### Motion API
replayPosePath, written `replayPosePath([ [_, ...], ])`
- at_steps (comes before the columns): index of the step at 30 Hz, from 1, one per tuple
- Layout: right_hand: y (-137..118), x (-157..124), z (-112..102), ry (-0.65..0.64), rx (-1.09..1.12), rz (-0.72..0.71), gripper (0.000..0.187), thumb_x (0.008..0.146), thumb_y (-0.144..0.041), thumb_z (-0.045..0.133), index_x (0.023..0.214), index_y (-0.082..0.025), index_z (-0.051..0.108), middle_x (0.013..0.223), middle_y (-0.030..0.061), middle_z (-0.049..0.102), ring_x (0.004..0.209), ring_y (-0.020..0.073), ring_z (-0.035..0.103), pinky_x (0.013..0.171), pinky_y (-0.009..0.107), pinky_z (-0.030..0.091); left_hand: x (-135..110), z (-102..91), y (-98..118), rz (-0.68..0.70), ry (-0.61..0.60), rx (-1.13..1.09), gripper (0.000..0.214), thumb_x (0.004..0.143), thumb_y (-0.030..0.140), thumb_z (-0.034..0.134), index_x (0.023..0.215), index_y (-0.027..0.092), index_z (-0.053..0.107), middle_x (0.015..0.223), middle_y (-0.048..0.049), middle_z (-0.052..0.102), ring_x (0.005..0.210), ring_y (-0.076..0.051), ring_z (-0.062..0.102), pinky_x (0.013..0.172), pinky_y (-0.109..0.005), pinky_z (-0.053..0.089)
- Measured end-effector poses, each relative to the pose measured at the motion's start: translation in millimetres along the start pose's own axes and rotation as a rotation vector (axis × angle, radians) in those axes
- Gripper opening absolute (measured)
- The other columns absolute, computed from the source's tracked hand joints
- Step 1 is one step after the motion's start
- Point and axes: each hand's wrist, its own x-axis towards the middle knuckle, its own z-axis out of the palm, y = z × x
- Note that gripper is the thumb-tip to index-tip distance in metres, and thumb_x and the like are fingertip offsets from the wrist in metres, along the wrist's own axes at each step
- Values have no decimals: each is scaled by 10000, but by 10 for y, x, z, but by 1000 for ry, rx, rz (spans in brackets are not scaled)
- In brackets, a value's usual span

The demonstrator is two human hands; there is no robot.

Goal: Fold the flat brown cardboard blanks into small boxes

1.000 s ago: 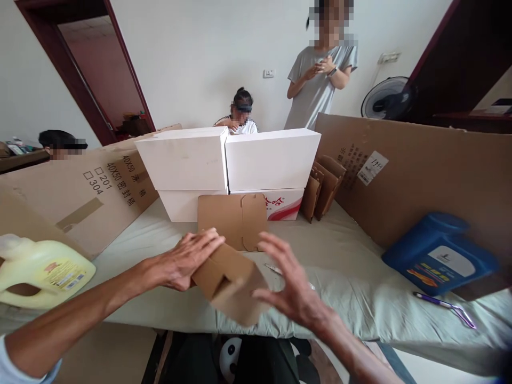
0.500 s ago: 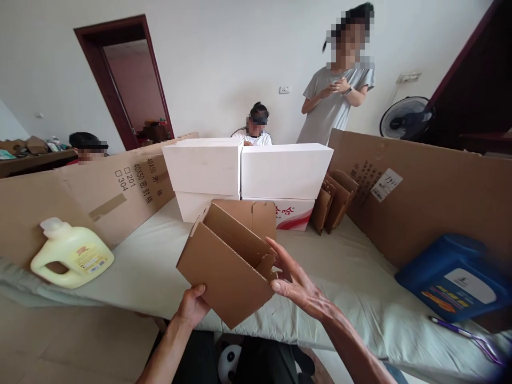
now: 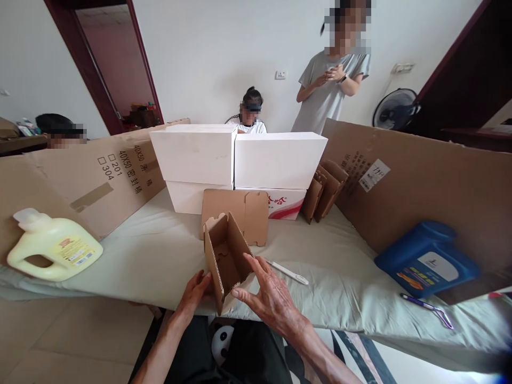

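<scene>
An open-topped brown cardboard box point(image 3: 230, 261) stands at the near edge of the cloth-covered table, its inside facing up toward me. My left hand point(image 3: 196, 293) presses its fingers against the box's left wall. Spread across the box's near right corner, my right hand point(image 3: 270, 290) has the thumb at the near rim and the fingers along the right wall. Together the hands hold the box from both sides. Behind it a flat brown cardboard piece point(image 3: 256, 218) leans on the white boxes. A white slim tool point(image 3: 288, 273) lies just right of the box, partly hidden by my right hand.
Stacked white boxes point(image 3: 280, 160) stand at the back, with folded cardboard point(image 3: 330, 186) beside them. Large cardboard panels point(image 3: 416, 197) flank the table. A yellow jug point(image 3: 60, 245) stands left; a blue bottle point(image 3: 428, 258) and purple-handled tool point(image 3: 426, 308) lie right. Three people are beyond.
The box has turned from tilted to upright, its opening now toward me, and has come down to the table. The white tool has come into sight. My view has shifted slightly.
</scene>
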Motion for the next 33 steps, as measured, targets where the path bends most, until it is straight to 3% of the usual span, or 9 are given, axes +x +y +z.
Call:
replayPosePath([
  [3,37,-8,141,4,-142,-1,800,954,-637,788,1596,-243,516,1482,182,683,1295,375,724,974,491,650,-90,-125,191,105,147,74,1197,684,799,853,1626,230,383,1742,-255,375,1467,-484,559,1006,-577,616],
  [5,23,-24,231,26,-201,-8,757,948,-574,821,1556,-227,532,1449,180,702,1247,379,745,970,516,646,-209,-139,420,260,152,144,987,855,753,735,1652,311,357,1805,-141,293,1555,-394,479,1046,-478,613],
  [8,-76,-42,306,63,-230,-28,681,972,-563,793,1498,-206,549,1349,180,736,1100,355,782,916,521,649,-390,-40,777,456,46,389,762,983,634,630,1644,332,403,1778,-105,340,1529,-368,504,1023,-442,620],
  [14,-202,11,168,79,-263,-93,356,972,-500,811,1162,-237,664,1215,138,723,1036,318,753,837,452,642,-459,130,1048,435,109,576,733,982,368,529,1682,288,328,1761,-120,371,1511,-350,520,1085,-466,575],
  [18,-58,55,110,29,-250,-149,190,1003,-389,784,990,-239,668,1353,147,672,1173,341,714,886,467,650,-249,4,1242,443,92,612,890,852,251,597,1693,258,305,1746,-154,390,1530,-367,502,995,-431,603],
  [22,23,47,179,42,-236,-188,166,1006,-352,774,965,-233,666,1380,161,666,1200,355,702,931,511,651,230,-78,1541,458,73,708,999,766,259,640,1700,156,302,1775,-214,346,1589,-418,415,1066,-482,564],
  [28,5,114,173,224,-269,-334,182,996,-313,780,1110,-208,684,1638,209,529,1572,434,444,1150,638,534,732,64,1650,451,68,755,720,698,213,612,1413,140,662,1229,-126,787,1119,-319,716,990,-433,568],
  [30,14,174,137,227,-252,-438,240,1032,-269,729,1258,-210,671,1553,185,626,1580,376,459,1243,640,454,730,74,1615,471,72,750,658,706,208,587,1352,142,697,1141,-97,795,1023,-280,711,925,-387,568],
  [33,13,256,102,153,-202,-540,146,1098,-219,612,1217,-222,697,1091,79,797,1408,277,641,1340,618,334,666,16,1583,480,108,742,631,703,218,570,1310,116,710,1093,-87,774,955,-255,678,860,-353,546],
])
